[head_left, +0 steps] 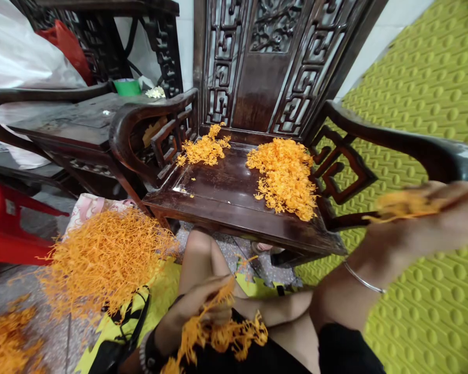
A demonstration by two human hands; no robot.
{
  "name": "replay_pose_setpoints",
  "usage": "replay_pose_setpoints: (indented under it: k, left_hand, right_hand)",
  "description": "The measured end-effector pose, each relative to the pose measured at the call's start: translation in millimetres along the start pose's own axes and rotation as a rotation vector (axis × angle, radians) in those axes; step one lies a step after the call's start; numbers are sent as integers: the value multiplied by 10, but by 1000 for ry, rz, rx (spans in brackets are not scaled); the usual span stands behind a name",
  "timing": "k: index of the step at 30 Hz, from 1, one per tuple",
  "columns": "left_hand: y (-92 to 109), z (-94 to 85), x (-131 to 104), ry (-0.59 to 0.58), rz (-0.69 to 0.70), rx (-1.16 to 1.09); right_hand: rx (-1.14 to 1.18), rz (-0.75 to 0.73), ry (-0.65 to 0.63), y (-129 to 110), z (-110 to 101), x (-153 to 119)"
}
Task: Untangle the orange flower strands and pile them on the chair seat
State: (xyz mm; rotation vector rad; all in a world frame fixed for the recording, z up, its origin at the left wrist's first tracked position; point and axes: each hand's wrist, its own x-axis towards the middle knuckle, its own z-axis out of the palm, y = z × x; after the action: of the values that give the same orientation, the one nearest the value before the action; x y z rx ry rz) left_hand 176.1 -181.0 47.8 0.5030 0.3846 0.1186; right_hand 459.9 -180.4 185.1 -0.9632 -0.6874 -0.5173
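Note:
My left hand (214, 306) is closed over my lap on a bunch of orange stringy pieces (249, 332), thin and branching, which hang down below the fingers. Out to the right, my right hand (452, 215) is raised past the chair's armrest and smeared by motion. It is closed on more orange strands (405, 204). On the dark wooden chair seat (222, 184) lie a small pile of these pieces (206, 148) at the back left and a larger pile (284, 176) at the right.
A big tangled heap of orange strands (105, 259) lies at the left by a patterned bag (88, 208), with another heap (11, 337) in the lower left. Nearby are a red stool (8, 223), a black bag (117, 343) and a green tape roll (127, 87). Yellow matting (421, 317) covers the right.

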Motion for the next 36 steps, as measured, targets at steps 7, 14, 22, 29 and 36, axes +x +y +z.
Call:
replay_pose_setpoints:
  k: [7,14,22,29,36]
  left_hand:
    - [224,49,140,-114,99,-126]
    - [192,11,248,-167,142,-251]
    - [215,34,505,44,564,-130]
    - [213,254,569,230,737,321]
    - [139,268,529,274,774,594]
  right_hand:
    - [-389,187,-749,850,90,-293]
    - [-537,347,-767,1457,42,-302]
    - [-243,519,-864,779,30,-582]
    - [-79,341,-743,-158,24,-1008]
    - [5,329,-669,-392,45,-1386]
